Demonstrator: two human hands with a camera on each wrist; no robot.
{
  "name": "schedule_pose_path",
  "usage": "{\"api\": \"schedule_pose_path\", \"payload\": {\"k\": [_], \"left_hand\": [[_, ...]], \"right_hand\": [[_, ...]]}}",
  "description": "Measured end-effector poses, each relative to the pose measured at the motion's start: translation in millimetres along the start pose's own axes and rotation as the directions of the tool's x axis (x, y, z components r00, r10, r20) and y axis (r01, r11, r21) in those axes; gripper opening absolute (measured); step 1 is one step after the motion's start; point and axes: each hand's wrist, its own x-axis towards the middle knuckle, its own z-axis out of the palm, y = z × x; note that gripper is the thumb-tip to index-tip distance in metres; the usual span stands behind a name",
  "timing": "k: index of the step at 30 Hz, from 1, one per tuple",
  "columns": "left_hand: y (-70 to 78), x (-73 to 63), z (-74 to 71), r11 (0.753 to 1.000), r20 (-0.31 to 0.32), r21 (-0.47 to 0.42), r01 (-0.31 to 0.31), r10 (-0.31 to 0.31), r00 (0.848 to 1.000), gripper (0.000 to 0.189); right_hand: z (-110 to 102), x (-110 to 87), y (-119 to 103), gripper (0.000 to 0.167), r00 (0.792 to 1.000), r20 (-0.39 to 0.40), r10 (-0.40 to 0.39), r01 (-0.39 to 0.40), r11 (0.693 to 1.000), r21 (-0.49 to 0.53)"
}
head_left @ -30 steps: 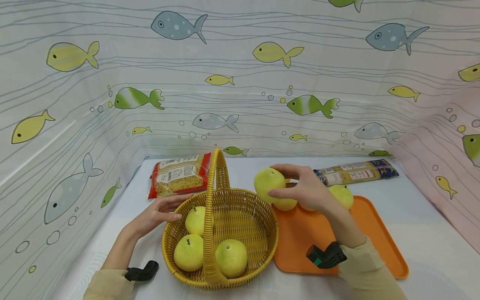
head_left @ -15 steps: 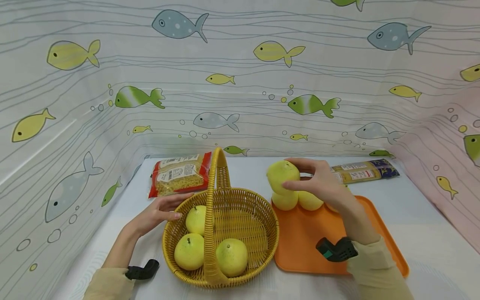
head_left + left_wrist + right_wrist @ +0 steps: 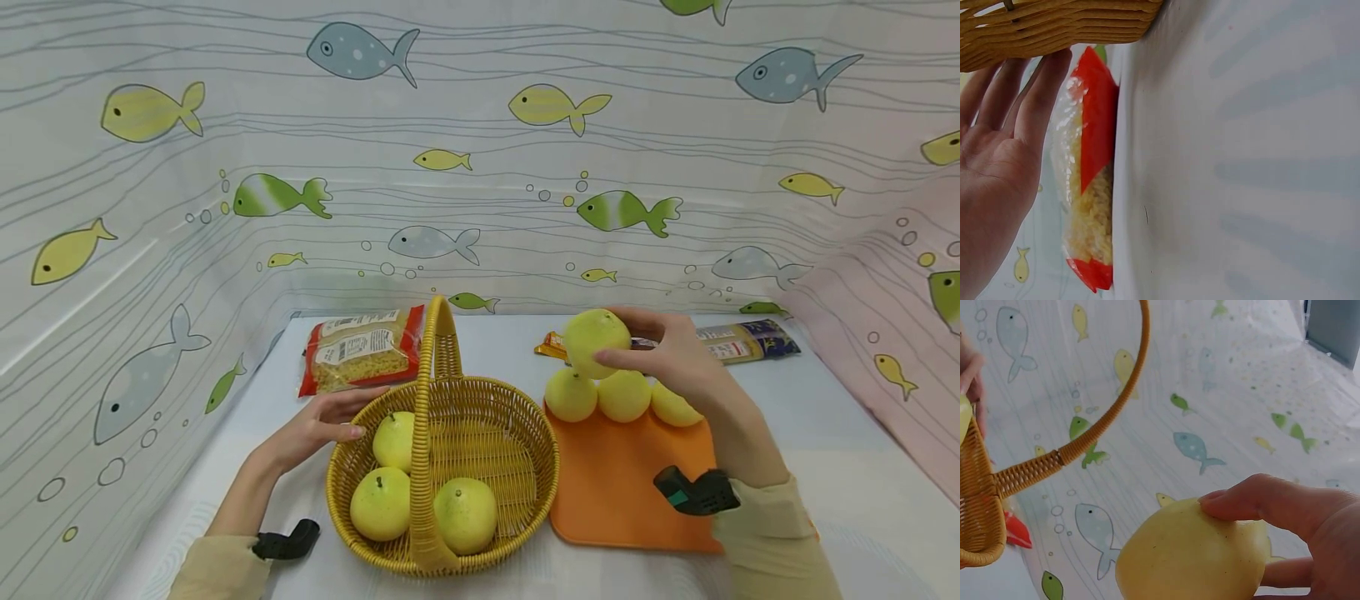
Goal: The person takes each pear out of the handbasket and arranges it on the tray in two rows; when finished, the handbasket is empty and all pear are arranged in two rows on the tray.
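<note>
My right hand (image 3: 667, 350) grips a round yellow pear (image 3: 596, 342), thumb on the near side, and holds it above the back of the orange tray (image 3: 637, 492). Up close in the right wrist view, the same pear (image 3: 1191, 556) sits between thumb and fingers. Several more pears (image 3: 624, 396) line the tray's far edge, partly behind my forearm. My left hand (image 3: 318, 425) touches the left rim of a yellow wicker basket (image 3: 546, 483); its fingers (image 3: 1041, 94) look fairly straight against the outer wall in the left wrist view. Three pears (image 3: 465, 515) lie inside the basket.
A tall handle (image 3: 422, 433) arches over the basket. Behind it on the left lies a red-ended bag of pasta (image 3: 360, 350). A long packet with a dark blue end (image 3: 750, 340) lies at the back right, and an orange packet end (image 3: 551, 346) shows behind the held pear.
My right hand has carried the pear rightward and slightly up, away from the basket, uncovering the row of pears on the tray. My left hand stays at the basket rim.
</note>
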Motion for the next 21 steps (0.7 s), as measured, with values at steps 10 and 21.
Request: {"api": "schedule_pose_path", "payload": {"k": [10, 21], "left_hand": [[0.4, -1.1, -1.1, 1.0, 0.006, -0.009, -0.021, 0.021, 1.0, 0.057], [-1.6, 0.1, 0.5, 0.999, 0.02, -0.021, -0.036, 0.036, 0.999, 0.056]], "right_hand": [[-12.7, -2.4, 2.0, 0.062, 0.999, -0.037, -0.003, 0.002, 1.0, -0.015], [-30.3, -15.3, 20.5, 0.065, 0.996, -0.059, 0.062, -0.066, 0.996, -0.061]]}}
